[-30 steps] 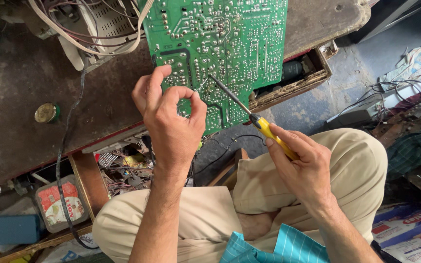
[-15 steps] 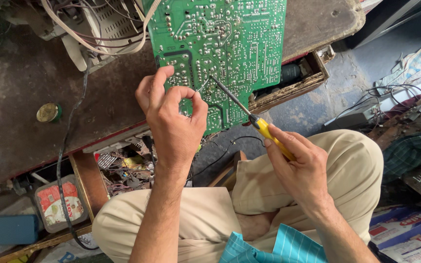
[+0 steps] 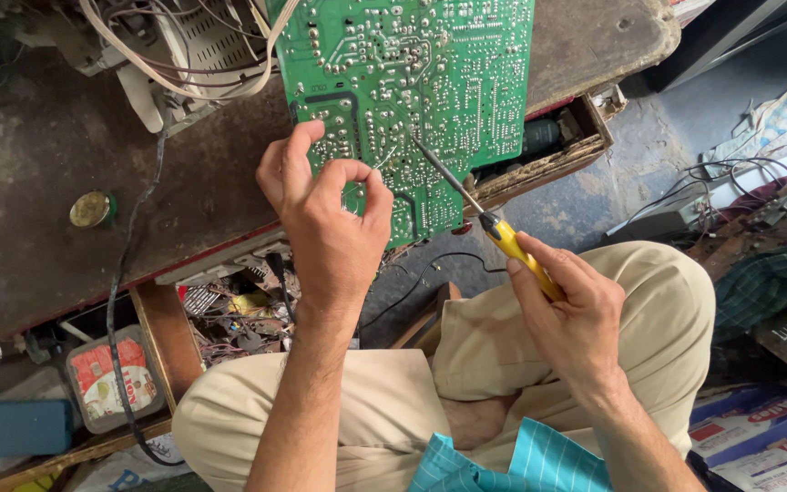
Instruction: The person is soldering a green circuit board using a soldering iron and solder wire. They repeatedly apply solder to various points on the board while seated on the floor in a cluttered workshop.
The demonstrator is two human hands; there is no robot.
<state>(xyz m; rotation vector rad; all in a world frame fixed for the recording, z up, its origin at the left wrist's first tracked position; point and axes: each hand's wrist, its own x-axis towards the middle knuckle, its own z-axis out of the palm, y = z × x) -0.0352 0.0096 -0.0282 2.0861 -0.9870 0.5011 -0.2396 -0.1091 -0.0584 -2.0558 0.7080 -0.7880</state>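
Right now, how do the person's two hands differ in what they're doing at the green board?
The left hand pinches a thin wire at the green circuit board; the right hand clasps a yellow-handled tool. The left hand lies over the board's edge; the right hand stays off it, above the knee. Both are bare.

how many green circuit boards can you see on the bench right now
1. The green circuit board lies solder side up at the bench's near edge, the left hand on its lower edge, the screwdriver in the right hand touching it. Others may hide in the clutter.
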